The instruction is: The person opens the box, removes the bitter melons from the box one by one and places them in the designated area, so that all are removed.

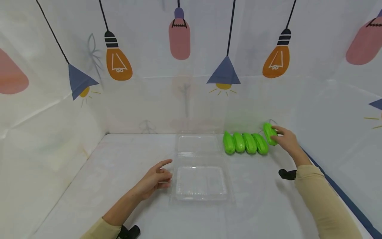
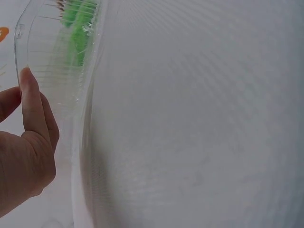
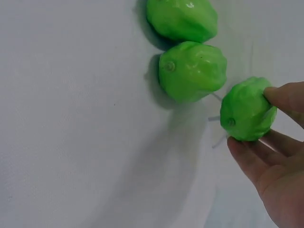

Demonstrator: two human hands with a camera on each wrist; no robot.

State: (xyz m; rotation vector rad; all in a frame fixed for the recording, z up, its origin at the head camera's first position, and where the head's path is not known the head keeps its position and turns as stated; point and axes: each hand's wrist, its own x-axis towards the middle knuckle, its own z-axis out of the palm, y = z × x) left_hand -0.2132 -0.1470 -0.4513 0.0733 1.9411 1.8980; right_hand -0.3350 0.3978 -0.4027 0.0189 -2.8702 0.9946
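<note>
My right hand pinches a glossy green toy vegetable, lumpy and elongated, between thumb and fingers. The right wrist view shows this vegetable raised and tilted, apart from the others. Left of it, several similar green vegetables lie side by side in a row. A clear plastic clamshell box stands wide open at the middle of the table. Beside its left edge is my left hand, index finger extended. In the left wrist view, fingertips meet the box's clear rim; they are loosely straight and no grip shows.
The white table meets a pale backdrop printed with hanging lamps, just behind the row. On the right, a dark blue strip runs along the table edge. Black camera mounts sit at both wrists.
</note>
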